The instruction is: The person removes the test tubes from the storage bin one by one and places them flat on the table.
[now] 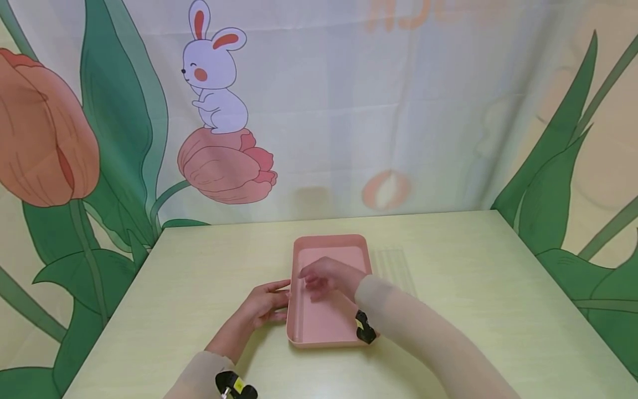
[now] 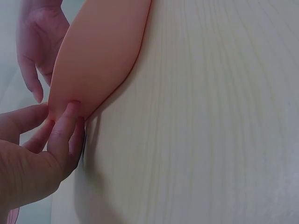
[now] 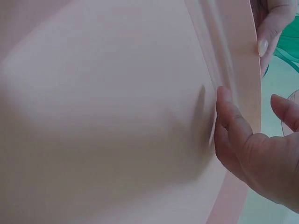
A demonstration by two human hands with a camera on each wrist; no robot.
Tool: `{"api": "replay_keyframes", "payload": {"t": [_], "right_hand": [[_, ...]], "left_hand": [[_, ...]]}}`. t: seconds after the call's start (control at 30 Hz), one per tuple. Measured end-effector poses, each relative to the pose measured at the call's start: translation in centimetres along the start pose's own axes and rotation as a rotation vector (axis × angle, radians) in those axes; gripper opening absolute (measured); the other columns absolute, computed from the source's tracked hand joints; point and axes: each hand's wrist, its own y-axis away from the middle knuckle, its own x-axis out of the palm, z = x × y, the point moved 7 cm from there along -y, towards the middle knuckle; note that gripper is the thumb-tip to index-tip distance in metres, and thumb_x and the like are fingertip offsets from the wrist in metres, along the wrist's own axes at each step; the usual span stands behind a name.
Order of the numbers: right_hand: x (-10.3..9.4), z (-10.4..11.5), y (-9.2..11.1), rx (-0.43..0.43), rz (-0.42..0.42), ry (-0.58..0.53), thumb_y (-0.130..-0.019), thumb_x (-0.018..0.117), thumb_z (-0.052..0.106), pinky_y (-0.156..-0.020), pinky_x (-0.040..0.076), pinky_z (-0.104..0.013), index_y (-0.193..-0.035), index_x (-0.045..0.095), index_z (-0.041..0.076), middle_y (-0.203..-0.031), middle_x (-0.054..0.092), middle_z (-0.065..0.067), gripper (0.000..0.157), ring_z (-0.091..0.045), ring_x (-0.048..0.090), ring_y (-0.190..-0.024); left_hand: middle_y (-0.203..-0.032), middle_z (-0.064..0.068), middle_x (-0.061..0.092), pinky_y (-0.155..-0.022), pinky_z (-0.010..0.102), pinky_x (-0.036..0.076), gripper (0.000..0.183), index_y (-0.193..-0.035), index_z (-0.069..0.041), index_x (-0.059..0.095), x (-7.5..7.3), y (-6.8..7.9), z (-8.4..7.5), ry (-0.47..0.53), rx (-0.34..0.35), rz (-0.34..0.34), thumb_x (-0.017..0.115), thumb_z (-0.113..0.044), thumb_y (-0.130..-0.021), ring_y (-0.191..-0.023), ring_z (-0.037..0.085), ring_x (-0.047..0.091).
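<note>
A pink rectangular tray [image 1: 331, 327] lies lengthwise on the table. Along its left inner side runs a clear, see-through strip [image 3: 212, 46], also faintly visible in the head view. My right hand [image 1: 331, 277] reaches into the tray, its fingertips at the strip and its thumb held apart. My left hand [image 1: 269, 305] is at the tray's outer left wall, with fairly straight fingers touching it, as the left wrist view shows close up. Several clear sticks [image 1: 394, 266] lie side by side on the table just right of the tray, partly behind the right forearm.
The pale wood-grain table [image 1: 224, 255] extends to both sides of the tray. A printed cloth [image 1: 319, 111] with a rabbit and tulips hangs behind it. Each wrist carries a small black camera mount [image 1: 365, 327].
</note>
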Motion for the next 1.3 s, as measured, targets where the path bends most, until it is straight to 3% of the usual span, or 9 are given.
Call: {"api": "replay_keyframes", "payload": {"t": [0.23, 0.43, 0.67, 0.83, 1.07, 1.3], "right_hand": [[1.0, -0.6, -0.1, 0.018, -0.034, -0.076, -0.095, 0.065, 0.008, -0.1, 0.058, -0.05, -0.134, 0.051, -0.008, -0.147, 0.052, -0.027, 0.045, -0.036, 0.062, -0.124], [1.6, -0.6, -0.3, 0.006, -0.072, -0.027, -0.092, 0.066, 0.005, -0.095, 0.06, -0.05, -0.134, 0.049, -0.009, -0.134, 0.059, -0.028, 0.048, -0.037, 0.066, -0.109], [1.9, -0.7, -0.4, -0.04, -0.124, -0.032, -0.086, 0.067, -0.003, -0.091, 0.061, -0.053, -0.116, 0.06, -0.008, -0.119, 0.061, -0.022, 0.031, -0.034, 0.064, -0.107], [2.0, -0.5, -0.3, -0.053, -0.146, -0.06, -0.083, 0.067, -0.009, -0.091, 0.061, -0.053, -0.105, 0.059, -0.009, -0.104, 0.056, -0.016, 0.023, -0.031, 0.061, -0.1], [2.1, -0.4, -0.2, -0.062, -0.156, -0.048, -0.083, 0.068, -0.012, -0.09, 0.062, -0.05, -0.101, 0.058, -0.01, -0.093, 0.051, -0.012, 0.021, -0.028, 0.06, -0.088], [2.1, -0.1, 0.2, -0.063, -0.174, -0.035, -0.084, 0.069, -0.013, -0.087, 0.063, -0.048, -0.11, 0.06, -0.013, -0.091, 0.052, -0.012, 0.027, -0.03, 0.063, -0.087]], "left_hand": [[-0.139, 0.026, 0.063, -0.07, 0.031, 0.064, 0.055, -0.151, 0.004, 0.045, 0.0, 0.0, -0.1, 0.005, 0.005, -0.002, 0.059, -0.001, -0.098, -0.096, 0.014, 0.071], [-0.144, 0.029, 0.059, -0.073, 0.034, 0.065, 0.054, -0.151, 0.004, 0.045, 0.0, 0.0, -0.1, -0.008, 0.001, -0.009, 0.059, -0.003, -0.099, -0.1, 0.017, 0.071], [-0.147, 0.031, 0.054, -0.075, 0.035, 0.065, 0.054, -0.151, 0.004, 0.044, 0.1, 0.1, -0.2, -0.011, 0.009, 0.005, 0.058, -0.003, -0.1, -0.105, 0.02, 0.071], [-0.147, 0.031, 0.055, -0.072, 0.032, 0.064, 0.055, -0.152, 0.004, 0.043, 0.2, 0.0, -0.1, -0.019, 0.006, 0.011, 0.059, -0.003, -0.1, -0.102, 0.018, 0.071], [-0.147, 0.031, 0.054, -0.072, 0.033, 0.065, 0.054, -0.152, 0.004, 0.043, 0.2, 0.1, -0.1, -0.021, 0.002, 0.013, 0.058, -0.003, -0.1, -0.102, 0.018, 0.071], [-0.145, 0.03, 0.057, -0.073, 0.035, 0.065, 0.055, -0.152, 0.004, 0.044, 0.2, 0.2, -0.2, -0.016, -0.005, 0.007, 0.059, -0.003, -0.1, -0.103, 0.02, 0.072]]}}
